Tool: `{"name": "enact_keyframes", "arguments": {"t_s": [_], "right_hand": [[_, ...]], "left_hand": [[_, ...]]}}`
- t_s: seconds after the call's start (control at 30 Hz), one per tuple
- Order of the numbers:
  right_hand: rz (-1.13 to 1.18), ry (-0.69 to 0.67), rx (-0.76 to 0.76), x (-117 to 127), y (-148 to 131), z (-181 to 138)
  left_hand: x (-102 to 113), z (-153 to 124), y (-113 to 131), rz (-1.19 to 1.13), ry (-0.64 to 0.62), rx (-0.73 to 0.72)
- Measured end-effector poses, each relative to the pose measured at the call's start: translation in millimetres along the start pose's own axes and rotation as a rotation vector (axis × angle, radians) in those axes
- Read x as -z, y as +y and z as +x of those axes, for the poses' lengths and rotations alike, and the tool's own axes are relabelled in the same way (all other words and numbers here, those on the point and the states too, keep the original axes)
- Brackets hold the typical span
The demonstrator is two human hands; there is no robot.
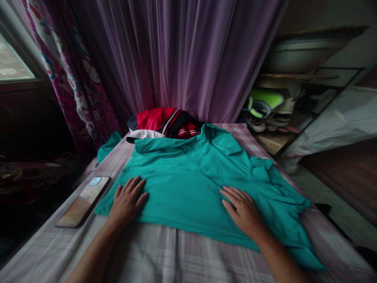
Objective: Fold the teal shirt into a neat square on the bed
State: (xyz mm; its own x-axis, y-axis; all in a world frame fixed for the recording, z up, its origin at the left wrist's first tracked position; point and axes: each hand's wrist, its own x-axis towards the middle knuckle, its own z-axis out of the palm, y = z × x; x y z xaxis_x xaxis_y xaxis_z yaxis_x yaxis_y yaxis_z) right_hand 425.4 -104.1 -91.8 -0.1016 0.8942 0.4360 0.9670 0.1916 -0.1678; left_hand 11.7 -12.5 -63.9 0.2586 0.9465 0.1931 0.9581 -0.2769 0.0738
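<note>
A teal shirt (pixel 182 196) lies spread over a plaid-covered surface (pixel 188 255). Near its left edge, my left hand (pixel 127 199) rests palm down on the fabric, fingers spread. My right hand (pixel 241 210) also lies flat on the shirt, right of its middle, with the fingers stretched out. Neither hand grips the cloth. On the right side the fabric is creased and bunched, and a corner reaches toward the near right edge. A phone (pixel 84 202) lies back up to the left of my left hand, close to the shirt's edge.
Behind the shirt sits a heap of red, black and white clothing (pixel 159 120) against a purple curtain (pixel 182 59). Another teal cloth (pixel 109 146) hangs at the left edge. A shelf with shoes (pixel 271 120) and a box (pixel 273 142) stands at the right, beside white plastic sheeting (pixel 335 118).
</note>
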Motion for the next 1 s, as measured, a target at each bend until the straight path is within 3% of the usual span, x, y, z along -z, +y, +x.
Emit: {"name": "enact_keyframes", "arguments": {"t_s": [1.0], "right_hand": [[0.007, 0.011, 0.004, -0.9, -0.9, 2.9]], "left_hand": [[-1.1, 1.2, -0.2, -0.037, 0.035, -0.002]]}}
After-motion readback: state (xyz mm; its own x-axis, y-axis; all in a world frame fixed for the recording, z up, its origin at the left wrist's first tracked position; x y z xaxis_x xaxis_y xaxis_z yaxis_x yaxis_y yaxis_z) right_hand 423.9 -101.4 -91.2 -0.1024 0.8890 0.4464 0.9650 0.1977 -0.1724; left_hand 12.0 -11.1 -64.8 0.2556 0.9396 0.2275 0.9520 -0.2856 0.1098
